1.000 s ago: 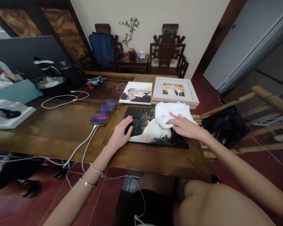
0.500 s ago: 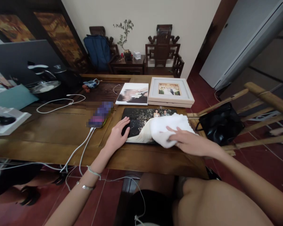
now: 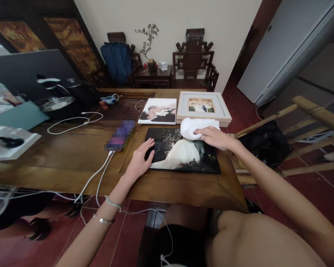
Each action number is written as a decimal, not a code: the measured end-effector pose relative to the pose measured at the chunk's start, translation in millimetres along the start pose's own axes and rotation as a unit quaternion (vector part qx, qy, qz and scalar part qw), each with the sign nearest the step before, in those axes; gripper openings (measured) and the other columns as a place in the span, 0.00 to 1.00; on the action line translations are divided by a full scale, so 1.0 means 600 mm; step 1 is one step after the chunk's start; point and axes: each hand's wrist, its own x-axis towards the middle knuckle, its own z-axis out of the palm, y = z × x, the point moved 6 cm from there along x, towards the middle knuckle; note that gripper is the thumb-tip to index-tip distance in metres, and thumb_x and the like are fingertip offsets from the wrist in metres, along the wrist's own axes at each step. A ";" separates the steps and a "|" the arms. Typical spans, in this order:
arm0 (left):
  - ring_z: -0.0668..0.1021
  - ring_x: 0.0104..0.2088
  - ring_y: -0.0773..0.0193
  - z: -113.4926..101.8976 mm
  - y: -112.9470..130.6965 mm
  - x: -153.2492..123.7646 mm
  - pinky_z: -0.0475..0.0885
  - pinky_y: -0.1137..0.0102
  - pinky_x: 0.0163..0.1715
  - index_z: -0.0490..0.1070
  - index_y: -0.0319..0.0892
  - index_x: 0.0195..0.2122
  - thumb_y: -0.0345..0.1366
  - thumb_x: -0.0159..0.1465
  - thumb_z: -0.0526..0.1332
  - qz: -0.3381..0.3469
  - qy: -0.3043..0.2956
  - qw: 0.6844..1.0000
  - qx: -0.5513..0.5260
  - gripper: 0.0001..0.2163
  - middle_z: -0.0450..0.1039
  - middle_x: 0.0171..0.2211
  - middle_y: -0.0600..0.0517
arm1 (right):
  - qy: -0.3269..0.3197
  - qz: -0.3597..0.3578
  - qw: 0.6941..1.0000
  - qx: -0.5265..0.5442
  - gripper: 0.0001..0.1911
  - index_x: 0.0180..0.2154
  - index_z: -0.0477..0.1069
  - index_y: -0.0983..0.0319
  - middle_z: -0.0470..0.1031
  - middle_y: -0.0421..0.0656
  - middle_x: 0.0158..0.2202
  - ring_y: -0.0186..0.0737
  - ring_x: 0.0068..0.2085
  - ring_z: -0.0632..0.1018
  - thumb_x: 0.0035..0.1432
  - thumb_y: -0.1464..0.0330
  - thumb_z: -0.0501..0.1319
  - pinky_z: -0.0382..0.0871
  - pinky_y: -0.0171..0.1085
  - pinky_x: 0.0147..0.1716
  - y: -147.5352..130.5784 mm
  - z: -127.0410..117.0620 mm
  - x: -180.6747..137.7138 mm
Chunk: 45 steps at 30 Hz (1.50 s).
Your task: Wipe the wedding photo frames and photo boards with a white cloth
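Observation:
A dark wedding photo panel (image 3: 180, 152) lies flat near the table's front edge. My left hand (image 3: 141, 157) rests open on its left edge, fingers stretched out. Bunched in my right hand (image 3: 214, 136) is a white cloth (image 3: 187, 128), pressed on the panel's upper right part and hiding the people's heads in the photo. Just beyond the panel lie a smaller photo panel (image 3: 158, 111), partly blurred out, and a light wooden picture frame (image 3: 225, 116) with a white mat around its photo.
Left of the panel, a phone (image 3: 119, 137) lies with white cables (image 3: 98, 174) running over the table edge (image 3: 80, 178). A kettle (image 3: 82, 92), a pot with a glass lid (image 3: 58, 104) and a teal box (image 3: 19, 115) stand far left. A bamboo chair (image 3: 317, 115) holding a black bag (image 3: 264, 144) is at right.
My right hand has moved the cloth away from me, from the panel's lower right to its upper right edge, uncovering the dress in the photo. My left hand stays in place.

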 end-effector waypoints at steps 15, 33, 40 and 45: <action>0.70 0.58 0.52 0.001 -0.001 0.000 0.64 0.52 0.58 0.70 0.37 0.50 0.35 0.64 0.54 0.002 0.010 1.000 -0.012 0.15 0.70 0.55 0.40 | -0.152 -0.040 0.987 0.045 0.23 0.48 0.73 0.58 0.68 0.47 0.58 0.54 0.60 0.66 0.53 0.77 0.50 0.62 0.51 0.54 -0.136 0.044 -0.182; 0.70 0.58 0.54 0.001 -0.002 -0.001 0.64 0.54 0.59 0.70 0.36 0.50 0.35 0.65 0.54 0.002 0.004 1.000 -0.010 0.15 0.69 0.55 0.40 | -0.067 -0.036 0.997 0.017 0.27 0.53 0.68 0.62 0.52 0.46 0.67 0.58 0.67 0.43 0.54 0.79 0.48 0.42 0.67 0.59 -0.094 0.068 -0.042; 0.69 0.58 0.54 0.002 0.000 -0.001 0.63 0.54 0.59 0.70 0.36 0.50 0.35 0.65 0.54 -0.004 0.000 1.000 -0.005 0.15 0.69 0.55 0.40 | -0.236 -0.077 0.965 0.088 0.27 0.51 0.70 0.60 0.67 0.49 0.58 0.55 0.64 0.57 0.51 0.80 0.48 0.61 0.55 0.54 -0.198 0.051 -0.149; 0.69 0.58 0.54 0.001 0.001 0.000 0.64 0.53 0.59 0.69 0.36 0.50 0.35 0.65 0.54 -0.004 -0.001 1.000 -0.003 0.15 0.69 0.55 0.40 | -0.184 -0.080 0.977 0.076 0.25 0.49 0.72 0.60 0.74 0.51 0.50 0.50 0.50 0.74 0.53 0.78 0.49 0.67 0.46 0.45 -0.197 0.043 -0.104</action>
